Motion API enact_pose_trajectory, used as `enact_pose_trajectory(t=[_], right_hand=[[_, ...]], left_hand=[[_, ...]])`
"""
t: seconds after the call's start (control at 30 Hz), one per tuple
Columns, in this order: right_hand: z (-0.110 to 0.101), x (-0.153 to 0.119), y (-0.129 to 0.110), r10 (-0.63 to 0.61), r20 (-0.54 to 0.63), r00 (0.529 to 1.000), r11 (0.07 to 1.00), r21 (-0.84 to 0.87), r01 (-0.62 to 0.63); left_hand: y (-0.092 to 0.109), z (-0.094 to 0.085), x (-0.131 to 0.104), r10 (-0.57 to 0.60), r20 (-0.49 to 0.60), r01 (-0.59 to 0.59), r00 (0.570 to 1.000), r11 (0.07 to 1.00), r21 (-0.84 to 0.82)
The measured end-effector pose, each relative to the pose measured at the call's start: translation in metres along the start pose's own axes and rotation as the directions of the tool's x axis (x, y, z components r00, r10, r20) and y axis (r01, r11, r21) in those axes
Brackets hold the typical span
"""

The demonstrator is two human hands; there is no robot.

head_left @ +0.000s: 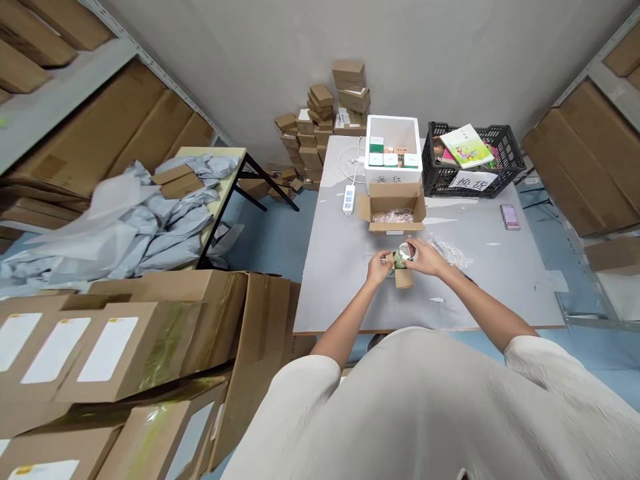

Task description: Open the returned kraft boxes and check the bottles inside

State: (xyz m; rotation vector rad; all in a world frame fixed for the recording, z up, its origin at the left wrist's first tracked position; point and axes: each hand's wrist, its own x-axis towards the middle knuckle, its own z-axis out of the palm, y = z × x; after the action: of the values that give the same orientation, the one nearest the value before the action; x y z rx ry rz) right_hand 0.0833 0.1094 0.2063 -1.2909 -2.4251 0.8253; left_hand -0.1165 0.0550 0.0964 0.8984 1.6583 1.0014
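Observation:
My left hand [380,268] is closed around a small green carton, whose brown inner flap [404,279] hangs open toward me. My right hand [424,258] grips a round jar with a shiny silver top [405,251] at the carton's mouth. The jar looks partly inside the carton; how deep it sits is hidden. Just behind my hands stands an open cardboard box [393,227] with bubble wrap [395,216] in it. To the right of my right hand lies crumpled clear plastic wrap [453,253].
A white foam box [393,175] with several green-and-white cartons and a black crate [463,190] with booklets stand at the table's back. A power strip [349,199] lies left, a purple stack [510,217] right. Cardboard boxes [165,320] crowd the left side.

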Motion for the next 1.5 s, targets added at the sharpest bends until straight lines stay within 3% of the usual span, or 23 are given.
enact_pose_trajectory(t=[0.27,0.47,0.73,0.93,1.03,1.13,1.27,1.5], right_hand=[[0.057,0.001,0.01,0.051,-0.002,0.999,0.969,-0.243,-0.05],[0.079,0.001,0.024,0.152,0.004,0.988,0.981,-0.123,-0.15],[0.081,0.006,0.048,0.125,0.01,0.992,0.977,0.174,-0.124],[0.069,-0.016,0.067,0.2,-0.04,0.979,0.89,0.425,-0.165],[0.067,-0.027,0.075,0.174,-0.017,0.985,0.894,0.423,-0.151],[0.068,-0.032,0.074,0.058,0.035,0.998,0.915,0.397,-0.067],[0.071,-0.032,0.068,-0.021,0.082,0.996,0.928,0.371,-0.011],[0.073,-0.029,0.066,0.046,0.096,0.994,0.9,0.427,-0.083]], left_hand=[[-0.015,-0.003,0.006,0.014,-0.009,-0.014,1.0,0.999,-0.044],[-0.018,-0.008,0.004,0.012,0.003,-0.011,1.0,0.996,-0.085],[-0.013,-0.009,0.003,-0.004,0.006,0.005,1.0,0.987,-0.161],[-0.02,-0.021,-0.013,0.079,0.022,-0.072,0.997,0.97,-0.23],[-0.026,-0.029,-0.022,0.173,0.071,-0.166,0.982,0.981,-0.097],[-0.026,-0.03,-0.026,0.241,0.147,-0.25,0.959,0.967,0.046],[-0.022,-0.027,-0.025,0.29,0.246,-0.326,0.925,0.937,0.123],[-0.013,-0.023,-0.025,0.236,0.224,-0.267,0.946,0.956,0.124]])
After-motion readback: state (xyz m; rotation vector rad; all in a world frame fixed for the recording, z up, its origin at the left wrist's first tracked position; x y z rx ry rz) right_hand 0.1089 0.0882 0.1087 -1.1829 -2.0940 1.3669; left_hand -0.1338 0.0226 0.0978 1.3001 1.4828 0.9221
